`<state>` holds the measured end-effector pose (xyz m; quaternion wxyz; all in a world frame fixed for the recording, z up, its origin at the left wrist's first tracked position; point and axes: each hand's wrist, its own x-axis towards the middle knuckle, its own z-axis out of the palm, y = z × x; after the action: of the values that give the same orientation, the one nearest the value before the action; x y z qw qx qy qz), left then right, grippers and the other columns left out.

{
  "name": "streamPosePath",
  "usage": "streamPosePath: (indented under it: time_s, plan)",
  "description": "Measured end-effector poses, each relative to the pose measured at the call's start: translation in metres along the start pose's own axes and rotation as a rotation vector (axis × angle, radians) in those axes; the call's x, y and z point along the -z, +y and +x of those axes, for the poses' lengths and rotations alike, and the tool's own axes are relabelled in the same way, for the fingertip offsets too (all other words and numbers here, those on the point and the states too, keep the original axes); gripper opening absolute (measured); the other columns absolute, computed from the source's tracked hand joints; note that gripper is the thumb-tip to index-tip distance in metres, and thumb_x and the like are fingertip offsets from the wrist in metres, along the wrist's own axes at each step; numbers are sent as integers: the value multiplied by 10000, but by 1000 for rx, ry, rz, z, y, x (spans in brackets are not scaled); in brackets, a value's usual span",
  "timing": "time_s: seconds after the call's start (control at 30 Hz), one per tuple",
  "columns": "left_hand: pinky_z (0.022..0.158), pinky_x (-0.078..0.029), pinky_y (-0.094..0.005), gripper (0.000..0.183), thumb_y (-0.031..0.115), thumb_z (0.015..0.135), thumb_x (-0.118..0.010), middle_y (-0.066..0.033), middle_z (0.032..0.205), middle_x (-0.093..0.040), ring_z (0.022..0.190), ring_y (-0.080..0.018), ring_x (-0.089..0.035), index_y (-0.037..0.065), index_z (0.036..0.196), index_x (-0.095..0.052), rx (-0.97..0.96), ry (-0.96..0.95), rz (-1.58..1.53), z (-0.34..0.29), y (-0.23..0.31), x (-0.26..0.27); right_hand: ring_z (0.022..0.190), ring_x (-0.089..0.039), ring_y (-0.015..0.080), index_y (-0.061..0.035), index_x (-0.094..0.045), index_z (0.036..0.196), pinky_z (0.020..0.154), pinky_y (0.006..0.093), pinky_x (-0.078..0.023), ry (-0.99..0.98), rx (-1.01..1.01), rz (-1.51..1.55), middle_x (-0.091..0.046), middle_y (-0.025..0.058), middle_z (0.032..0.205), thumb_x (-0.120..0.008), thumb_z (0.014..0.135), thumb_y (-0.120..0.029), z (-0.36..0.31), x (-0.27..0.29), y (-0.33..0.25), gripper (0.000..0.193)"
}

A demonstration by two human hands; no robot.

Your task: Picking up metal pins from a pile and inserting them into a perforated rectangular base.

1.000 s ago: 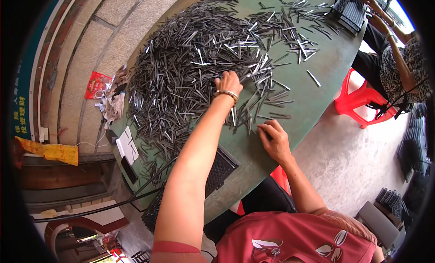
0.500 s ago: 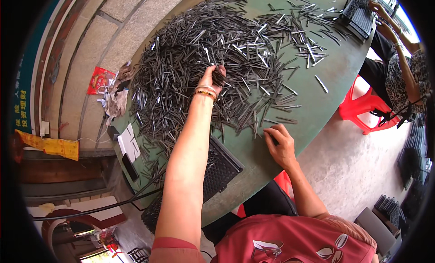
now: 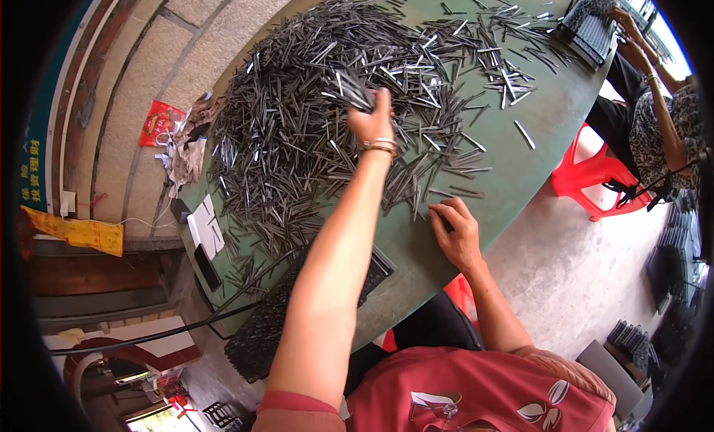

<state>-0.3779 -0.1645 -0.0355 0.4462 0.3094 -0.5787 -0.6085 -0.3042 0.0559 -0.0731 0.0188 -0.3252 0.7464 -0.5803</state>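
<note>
Our left hand (image 3: 372, 122) reaches into the heap of dark metal strips (image 3: 312, 120), fingers clamped on a small bundle of strips (image 3: 355, 90) just above them. Our right hand (image 3: 457, 235) rests on the green table (image 3: 535, 127), fingers together on one strip (image 3: 444, 224) beneath the fingertips.

One round green table (image 3: 520, 172) carries a heap of thin grey metal strips (image 3: 297, 120), far too many to count (hundreds at least). Two hands belong to the wearer: the left hand (image 3: 372, 120) and the right hand (image 3: 457, 231). One other person (image 3: 662, 112) sits at the far edge. There is one red plastic stool (image 3: 587, 172), one black slotted tray (image 3: 297, 313) at the near rim, and one red packet (image 3: 158, 123).
</note>
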Motion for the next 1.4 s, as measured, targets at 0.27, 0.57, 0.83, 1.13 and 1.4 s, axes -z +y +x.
streamPosePath:
  time_s: [0.27,0.57,0.83,1.13,1.4]
  plan:
    - [625,-495,-279,212,149,795,-717,-32,759,-653,633,-133,-605,15,902,-593,-217,84,362,-20,-68,-3,754,-584,285,-1,-636,893,662,358,-477,-9,-10,67,-573,118,855,-657,776,1,5,-2,-5,119]
    - [526,-492,-343,376,334,873,-623,-119,653,-618,536,-206,-573,35,658,-544,553,66,-368,26,2,18,700,-599,221,-12,-659,925,605,300,-480,0,13,46,-584,104,867,-657,805,-25,2,2,-6,121]
    - [615,-510,-278,192,178,855,-672,-40,699,-569,640,-147,-565,71,765,-540,743,-235,-703,-35,43,45,1059,-536,172,9,-380,1361,907,310,-422,104,-465,970,-556,131,1208,-392,993,-374,52,-15,-18,531]
    - [613,-540,-312,156,164,863,-651,-52,733,-589,645,-183,-583,54,803,-558,566,255,-841,-49,47,39,1040,-556,156,47,-555,1182,932,279,-419,278,-90,720,-607,98,1128,-487,973,-167,69,-60,-81,306]
    - [669,-514,-279,371,61,828,-667,-29,798,-579,724,-129,-566,101,1132,-459,158,20,-694,-61,74,44,1086,-541,189,31,-510,1244,967,318,-410,212,-283,1061,-572,114,1192,-426,993,-223,90,-74,-97,366]
